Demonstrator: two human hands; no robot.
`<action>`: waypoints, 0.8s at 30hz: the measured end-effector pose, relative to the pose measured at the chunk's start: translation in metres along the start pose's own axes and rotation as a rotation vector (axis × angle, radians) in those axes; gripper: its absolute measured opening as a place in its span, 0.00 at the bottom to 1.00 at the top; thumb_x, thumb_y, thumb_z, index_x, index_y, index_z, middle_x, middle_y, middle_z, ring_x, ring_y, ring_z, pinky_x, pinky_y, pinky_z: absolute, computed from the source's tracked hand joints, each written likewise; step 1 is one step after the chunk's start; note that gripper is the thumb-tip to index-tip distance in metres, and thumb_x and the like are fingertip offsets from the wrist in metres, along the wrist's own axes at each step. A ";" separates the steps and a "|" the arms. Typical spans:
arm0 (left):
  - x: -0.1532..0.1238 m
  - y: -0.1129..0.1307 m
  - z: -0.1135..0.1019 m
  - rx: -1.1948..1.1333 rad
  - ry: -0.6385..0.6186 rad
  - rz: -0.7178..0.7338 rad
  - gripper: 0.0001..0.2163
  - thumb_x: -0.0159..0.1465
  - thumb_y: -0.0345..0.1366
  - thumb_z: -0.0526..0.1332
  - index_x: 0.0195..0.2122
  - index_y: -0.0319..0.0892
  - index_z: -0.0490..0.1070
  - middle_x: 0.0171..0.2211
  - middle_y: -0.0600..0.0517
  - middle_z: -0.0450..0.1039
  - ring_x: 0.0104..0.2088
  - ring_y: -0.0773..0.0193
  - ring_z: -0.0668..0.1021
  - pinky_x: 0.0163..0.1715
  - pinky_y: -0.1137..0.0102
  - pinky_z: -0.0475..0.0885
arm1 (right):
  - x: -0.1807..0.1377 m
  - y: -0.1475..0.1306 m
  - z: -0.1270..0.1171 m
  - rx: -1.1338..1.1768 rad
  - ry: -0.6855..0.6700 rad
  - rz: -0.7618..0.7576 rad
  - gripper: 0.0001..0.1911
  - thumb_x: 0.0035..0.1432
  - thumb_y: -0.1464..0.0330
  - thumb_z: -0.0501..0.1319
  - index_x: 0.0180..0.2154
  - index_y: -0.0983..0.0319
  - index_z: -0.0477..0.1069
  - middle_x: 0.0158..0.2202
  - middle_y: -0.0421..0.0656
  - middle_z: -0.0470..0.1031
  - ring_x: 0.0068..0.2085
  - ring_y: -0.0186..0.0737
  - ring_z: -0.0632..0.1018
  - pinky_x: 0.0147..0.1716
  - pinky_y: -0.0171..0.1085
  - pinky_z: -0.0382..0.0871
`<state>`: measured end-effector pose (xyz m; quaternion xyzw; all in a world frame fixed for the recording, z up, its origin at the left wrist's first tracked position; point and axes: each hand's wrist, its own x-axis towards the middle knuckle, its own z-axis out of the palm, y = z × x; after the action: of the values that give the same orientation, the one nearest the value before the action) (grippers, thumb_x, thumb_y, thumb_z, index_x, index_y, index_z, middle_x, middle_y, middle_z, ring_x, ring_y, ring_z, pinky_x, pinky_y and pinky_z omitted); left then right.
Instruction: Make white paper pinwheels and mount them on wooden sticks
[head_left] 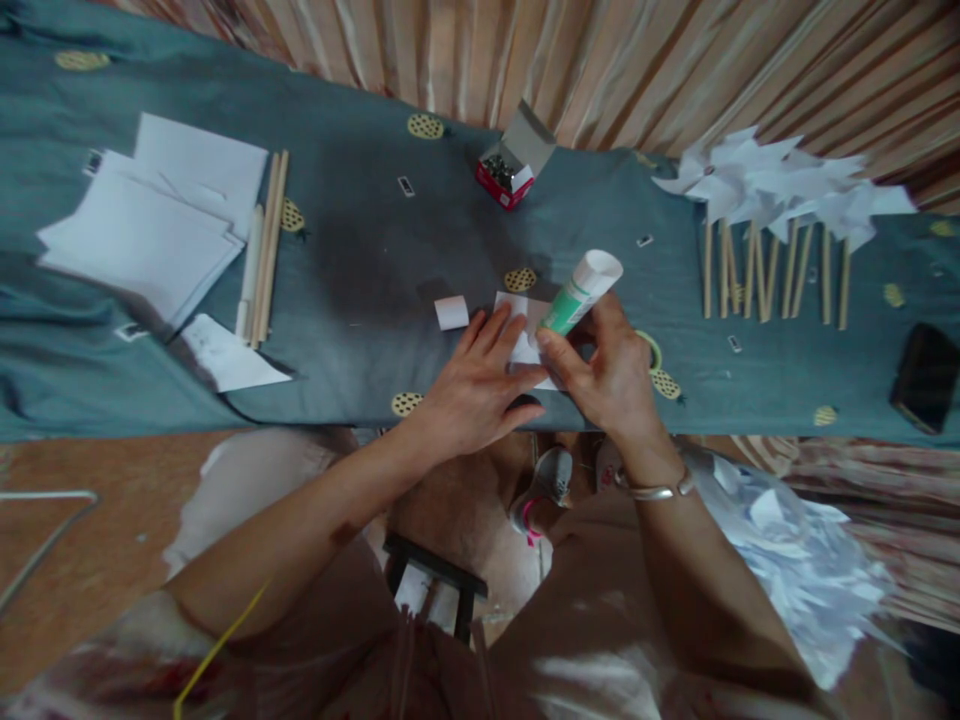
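Observation:
My right hand (611, 375) is closed round a green and white glue stick (576, 296), tilted with its lower end down at a small piece of white paper (526, 345). My left hand (480, 385) lies flat with fingers spread, holding the paper against the cloth; part of the paper is hidden under the fingers. Just left of the fingertips rests a short white cylinder (451, 313) that looks like a cap. A pale green ring (652, 350), perhaps a tape roll, shows partly from behind my right hand.
White paper sheets (150, 235) lie at left beside wooden sticks (271, 250) and a white pen (250, 275). An open red box (504, 185) of small metallic pieces stands behind. Paper pinwheels (787, 185) and a phone (926, 378) are at right. A bag of paper scraps (802, 560) sits below.

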<state>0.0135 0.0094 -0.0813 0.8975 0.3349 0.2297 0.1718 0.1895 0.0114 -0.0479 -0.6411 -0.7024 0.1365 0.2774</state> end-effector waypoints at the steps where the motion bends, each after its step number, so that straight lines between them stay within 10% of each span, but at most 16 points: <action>1: 0.000 0.000 0.000 -0.003 -0.002 -0.004 0.17 0.61 0.46 0.61 0.49 0.45 0.73 0.65 0.41 0.55 0.66 0.40 0.54 0.62 0.42 0.51 | 0.000 0.000 0.000 -0.004 0.004 -0.002 0.18 0.57 0.52 0.59 0.39 0.59 0.65 0.28 0.40 0.73 0.28 0.41 0.74 0.28 0.39 0.67; 24: 0.001 0.000 -0.002 -0.029 -0.018 -0.013 0.15 0.61 0.45 0.61 0.46 0.44 0.74 0.64 0.42 0.57 0.65 0.40 0.55 0.61 0.40 0.51 | -0.002 -0.010 0.000 0.000 -0.050 -0.066 0.18 0.59 0.52 0.57 0.40 0.59 0.65 0.28 0.41 0.73 0.28 0.42 0.74 0.30 0.41 0.68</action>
<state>0.0136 0.0105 -0.0793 0.8947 0.3359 0.2254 0.1893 0.1813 0.0076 -0.0427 -0.6140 -0.7299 0.1432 0.2640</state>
